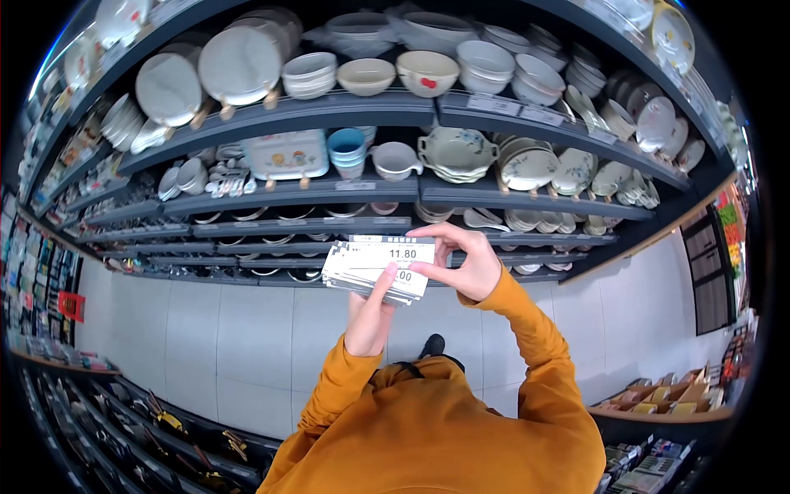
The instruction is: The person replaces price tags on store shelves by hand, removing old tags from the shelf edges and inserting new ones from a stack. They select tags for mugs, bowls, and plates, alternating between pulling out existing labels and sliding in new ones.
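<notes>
A stack of white price tags (354, 262) is held in front of my body, its edges uneven. My left hand (370, 317) grips the stack from below, thumb across its face. The upper tag reads 11.80, and part of another number ending in .00 shows beneath it. My right hand (461, 262) pinches the right edge of the top tag between thumb and forefinger. Behind the tags stand shelves of tableware, with a cream bowl with a red motif (427, 74) and blue cups (346, 148) closest above my hands.
Shelf edges (362, 195) carrying dishes curve across the front. White plates (240, 62) stand upright at upper left, and leaf-patterned plates (528, 168) at right. Grey floor tiles (255, 329) lie below. Wooden bins (671, 395) stand at lower right, and racks of goods (148, 436) at lower left.
</notes>
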Action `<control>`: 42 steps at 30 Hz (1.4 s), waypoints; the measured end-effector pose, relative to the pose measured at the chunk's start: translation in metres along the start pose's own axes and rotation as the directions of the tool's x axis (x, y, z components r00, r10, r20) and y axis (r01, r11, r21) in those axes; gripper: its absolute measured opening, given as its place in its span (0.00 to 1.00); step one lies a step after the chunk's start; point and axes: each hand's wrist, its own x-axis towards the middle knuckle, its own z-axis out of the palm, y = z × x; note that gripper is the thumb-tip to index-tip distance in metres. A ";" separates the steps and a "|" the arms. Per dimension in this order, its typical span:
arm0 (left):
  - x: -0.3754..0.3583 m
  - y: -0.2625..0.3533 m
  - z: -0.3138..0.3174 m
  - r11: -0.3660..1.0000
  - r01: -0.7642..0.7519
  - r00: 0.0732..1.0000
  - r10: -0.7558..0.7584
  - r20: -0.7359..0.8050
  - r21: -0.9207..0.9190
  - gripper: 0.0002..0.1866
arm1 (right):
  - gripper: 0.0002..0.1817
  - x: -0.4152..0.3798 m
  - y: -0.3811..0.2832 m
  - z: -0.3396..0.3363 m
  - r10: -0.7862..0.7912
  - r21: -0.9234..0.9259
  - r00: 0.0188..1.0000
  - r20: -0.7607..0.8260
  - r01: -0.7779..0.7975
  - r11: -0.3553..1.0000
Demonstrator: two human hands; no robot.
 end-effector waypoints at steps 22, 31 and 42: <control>0.093 -0.171 0.178 0.947 0.274 0.939 -0.301 0.166 0.170 0.19 | 0.20 -0.108 0.095 -0.223 0.203 0.165 0.894 -0.400 -0.148 0.975; 0.105 -0.177 0.187 0.934 0.305 0.924 -0.338 0.177 0.187 0.19 | 0.20 -0.109 0.101 -0.236 0.190 0.129 0.884 -0.426 -0.149 0.980; 0.141 -0.195 0.143 0.884 0.426 0.868 -0.460 0.189 0.195 0.20 | 0.14 -0.111 0.146 -0.220 0.237 0.157 0.843 -0.483 -0.183 0.970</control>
